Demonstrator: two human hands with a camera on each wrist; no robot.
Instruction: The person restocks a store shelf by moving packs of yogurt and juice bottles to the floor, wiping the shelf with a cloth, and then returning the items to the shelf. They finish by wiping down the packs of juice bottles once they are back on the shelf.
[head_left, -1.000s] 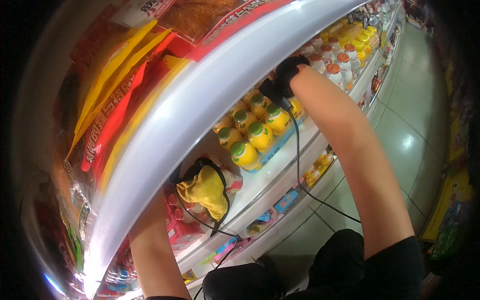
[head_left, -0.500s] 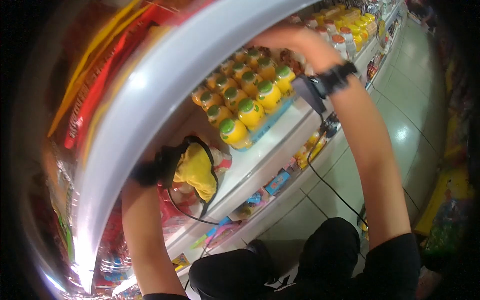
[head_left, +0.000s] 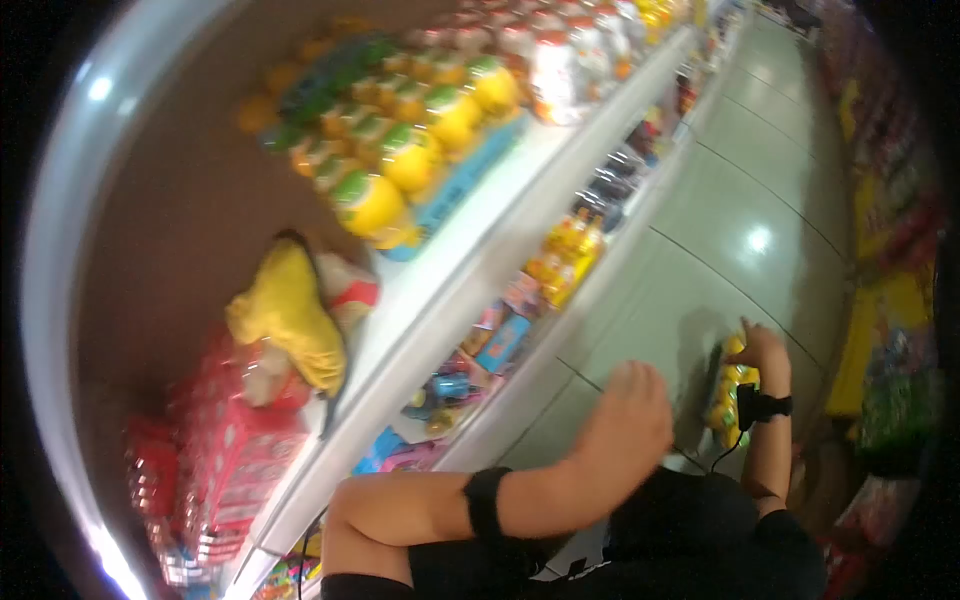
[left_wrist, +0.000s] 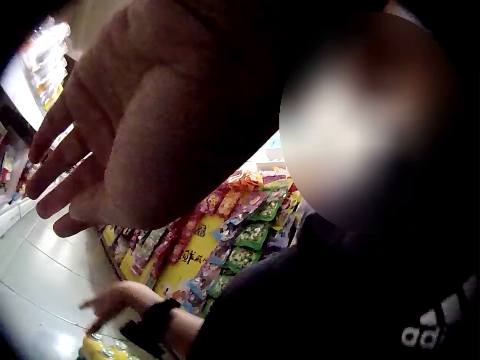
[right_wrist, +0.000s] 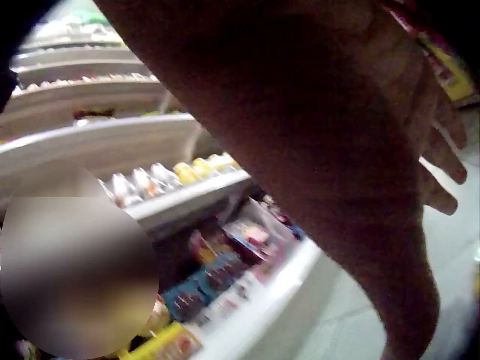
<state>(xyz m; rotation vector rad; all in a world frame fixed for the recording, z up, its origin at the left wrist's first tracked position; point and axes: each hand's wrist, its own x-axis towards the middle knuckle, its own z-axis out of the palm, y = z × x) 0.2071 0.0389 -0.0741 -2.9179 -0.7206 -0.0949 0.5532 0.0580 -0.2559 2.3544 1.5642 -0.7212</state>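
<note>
My left hand (head_left: 632, 420) is raised off the shelf in the head view, blurred and holding nothing. Its palm and loosely extended fingers fill the upper part of the left wrist view. My right hand (head_left: 762, 348) is low at the right, at the upper edge of a pack of yellow bottles (head_left: 728, 400) on the floor; whether it touches them cannot be told. Its fingers look extended in the right wrist view. On the shelf stand green-capped yellow bottles (head_left: 408, 160) in a blue-edged tray, and a yellow cloth (head_left: 290, 315) with a dark edge lies nearer.
Red packs (head_left: 235, 430) stand at the shelf's left end, with white bottles (head_left: 560, 75) farther along. Lower down, a shelf holds small boxes (head_left: 503, 343) and packets. Tiled floor (head_left: 690, 245) runs between the shelf and hanging snack bags (left_wrist: 251, 234). A cable hangs from the right wrist.
Both hands have come away from the shelf and moved right, the right one down toward the floor. The head view has turned, showing more of the shelf interior and the floor pack.
</note>
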